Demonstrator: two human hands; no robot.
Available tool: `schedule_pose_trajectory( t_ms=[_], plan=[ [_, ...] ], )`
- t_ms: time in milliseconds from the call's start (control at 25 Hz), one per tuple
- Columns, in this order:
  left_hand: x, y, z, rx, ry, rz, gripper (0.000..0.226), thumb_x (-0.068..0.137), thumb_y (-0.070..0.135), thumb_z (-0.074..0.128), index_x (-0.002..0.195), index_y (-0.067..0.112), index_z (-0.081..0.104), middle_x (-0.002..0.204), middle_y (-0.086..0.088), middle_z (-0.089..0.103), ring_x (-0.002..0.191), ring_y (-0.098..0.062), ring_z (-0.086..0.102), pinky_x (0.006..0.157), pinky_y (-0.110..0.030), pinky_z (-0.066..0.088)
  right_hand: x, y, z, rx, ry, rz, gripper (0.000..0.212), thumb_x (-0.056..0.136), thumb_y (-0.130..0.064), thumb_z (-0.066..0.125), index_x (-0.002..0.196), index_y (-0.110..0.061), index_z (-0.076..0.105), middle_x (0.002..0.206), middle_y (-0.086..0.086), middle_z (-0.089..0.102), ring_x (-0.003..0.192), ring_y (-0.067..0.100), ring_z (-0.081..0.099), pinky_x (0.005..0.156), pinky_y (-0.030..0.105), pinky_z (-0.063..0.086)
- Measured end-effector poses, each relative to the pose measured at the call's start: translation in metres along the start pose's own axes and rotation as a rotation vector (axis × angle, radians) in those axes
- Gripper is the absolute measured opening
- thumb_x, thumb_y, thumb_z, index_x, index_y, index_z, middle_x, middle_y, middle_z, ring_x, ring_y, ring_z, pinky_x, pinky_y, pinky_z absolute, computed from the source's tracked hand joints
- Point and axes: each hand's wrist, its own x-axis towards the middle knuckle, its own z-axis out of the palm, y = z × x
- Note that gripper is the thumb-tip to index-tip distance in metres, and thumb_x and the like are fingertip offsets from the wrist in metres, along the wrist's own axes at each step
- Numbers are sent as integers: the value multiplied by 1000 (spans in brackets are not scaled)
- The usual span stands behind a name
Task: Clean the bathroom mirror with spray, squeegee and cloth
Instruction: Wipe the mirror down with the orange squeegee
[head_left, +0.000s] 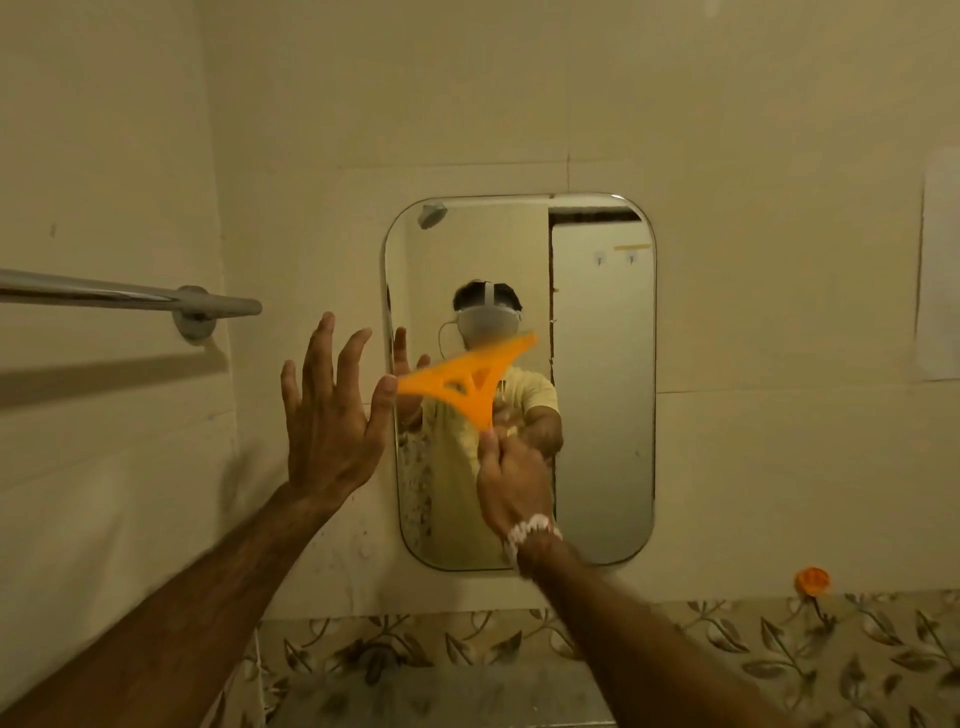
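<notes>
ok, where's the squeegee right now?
Head view, mid-frame: the orange squeegee is held by its handle in the right hand, raised before the left half of the mirror. Its left tip is next to the thumb of the open left hand.

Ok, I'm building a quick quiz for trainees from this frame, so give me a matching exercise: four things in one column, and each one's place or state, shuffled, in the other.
Things
1. squeegee
2. left hand
3. towel bar
4. beaded bracelet

Places or states
A. mounted to the left of the mirror
B. open, fingers spread, by the mirror's left edge
C. around the wrist of the right hand
D. orange, held by its handle in the right hand, in front of the mirror

Pairs: 1-D, 2-B, 3-A, 4-C
</notes>
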Motion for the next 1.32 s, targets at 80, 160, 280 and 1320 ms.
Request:
schedule_pose_trajectory(
  t_ms=[80,160,280,1320],
  plan=[
    [1,1,1,5,0,9,67,103,57,26,156,19,40,173,-11,15,159,-28,20,125,-64,11,44,-31,-15,21,98,7,40,102,-41,33,71,-28,54,71,-1,59,66,15,57,63,32,49],
    [-2,3,4,1,1,10,68,103,57,25,157,18,40,173,-11,15,158,-28,21,125,-64,12,68,-41,-27,50,118,24,43,102,-42,32,80,-20,62,80,3,66,76,22,63,73,40,53],
    [-10,3,9,-11,-20,12,71,102,57,25,158,16,40,173,-12,16,158,-30,22,125,-64,11,47,-10,-29,6,66,63,43,103,-45,30,84,-19,60,82,4,67,77,23,64,75,44,56],
    [-20,72,77,212,3,258,79,101,61,32,167,24,10,174,-11,-10,162,-30,-3,124,-66,-1,-21,125,-110,-230,166,193,46,101,-51,26,75,-25,54,63,-3,57,61,23,57,54,33,46]
  ],
)
